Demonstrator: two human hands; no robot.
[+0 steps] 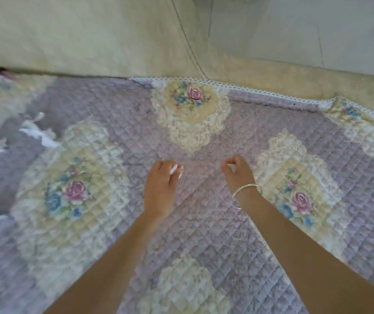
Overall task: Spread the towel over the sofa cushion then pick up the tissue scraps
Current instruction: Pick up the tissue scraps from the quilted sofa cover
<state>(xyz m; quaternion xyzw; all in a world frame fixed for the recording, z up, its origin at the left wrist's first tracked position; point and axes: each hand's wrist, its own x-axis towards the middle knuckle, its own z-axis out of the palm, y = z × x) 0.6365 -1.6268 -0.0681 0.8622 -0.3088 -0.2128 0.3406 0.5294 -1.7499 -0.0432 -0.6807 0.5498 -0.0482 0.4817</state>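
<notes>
While the towel [204, 137] lies flat, left hand [162, 180] and right hand [238, 172] pinch white tissue scraps [174, 169].

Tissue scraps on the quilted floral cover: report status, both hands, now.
Left hand closed on small white bits. Right hand curled, contents unclear. White torn tissue scraps lie loose at far left. Nothing blocking.

Home living room, on a sofa

A quilted lilac cover [104, 105] with rose medallions and lace trim lies over the seat, against a cream fleecy sofa backrest [79, 37] beside a pale wall [306, 26].
</notes>
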